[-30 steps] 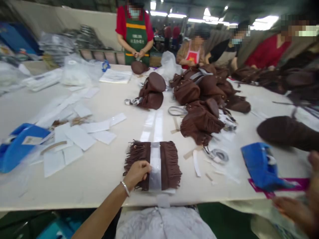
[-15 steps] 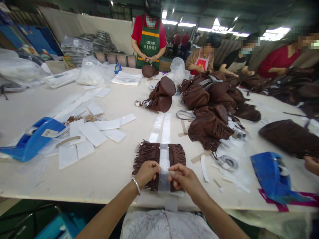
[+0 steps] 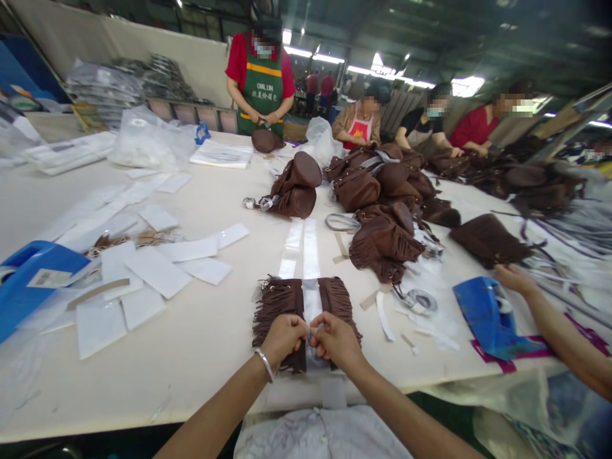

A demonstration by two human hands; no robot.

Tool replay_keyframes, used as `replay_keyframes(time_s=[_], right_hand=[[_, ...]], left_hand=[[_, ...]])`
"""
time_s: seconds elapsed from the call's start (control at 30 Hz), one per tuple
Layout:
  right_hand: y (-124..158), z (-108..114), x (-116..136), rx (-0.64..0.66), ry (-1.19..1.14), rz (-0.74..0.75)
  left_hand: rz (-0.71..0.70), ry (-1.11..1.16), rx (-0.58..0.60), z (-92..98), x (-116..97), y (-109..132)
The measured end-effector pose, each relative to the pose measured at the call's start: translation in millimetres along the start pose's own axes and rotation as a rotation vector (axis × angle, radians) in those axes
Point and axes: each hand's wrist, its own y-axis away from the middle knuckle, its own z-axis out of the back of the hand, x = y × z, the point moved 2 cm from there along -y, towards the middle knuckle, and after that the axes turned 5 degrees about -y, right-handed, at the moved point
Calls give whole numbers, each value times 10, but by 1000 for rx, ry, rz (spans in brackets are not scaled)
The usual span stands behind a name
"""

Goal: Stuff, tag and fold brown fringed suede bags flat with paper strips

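Fringed brown leather piece (image 3: pixel 277 306) lies flat on the tabletop (image 3: pixel 205 376), near edge, right in front of the wearer. White band (image 3: pixel 312 296) runs across its middle. Left hand (image 3: pixel 285 338) and right hand (image 3: pixel 337 341) nearly meet over the band, fingertips of each pinched together; can't tell what's between them. Just beyond: two shiny strips (image 3: pixel 291 248). Left: loose white cards (image 3: pixel 160 268), then blue tape dispenser (image 3: pixel 43 261) with white label (image 3: pixel 49 278), print too blurred to read. Right: brown bags (image 3: pixel 382 242), second blue dispenser (image 3: pixel 478 306), co-worker's hand (image 3: pixel 514 278) at a dark bag (image 3: pixel 490 239). Far side: green apron (image 3: pixel 262 76) reads "OMLUN", Chinese characters underneath; red apron (image 3: pixel 358 129) has an illegible yellow mark.
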Motion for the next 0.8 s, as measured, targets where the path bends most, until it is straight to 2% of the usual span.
replay_keyframes(time_s=[0.5, 0.7, 0.8], right_hand=[[-6, -28, 10, 42, -64, -83], [-52, -80, -169, 84, 28, -28], [-186, -71, -283, 108, 234, 110]], left_hand=[[67, 60, -3, -7, -28, 33], [75, 58, -146, -91, -57, -11], [42, 32, -226, -107, -4, -124]])
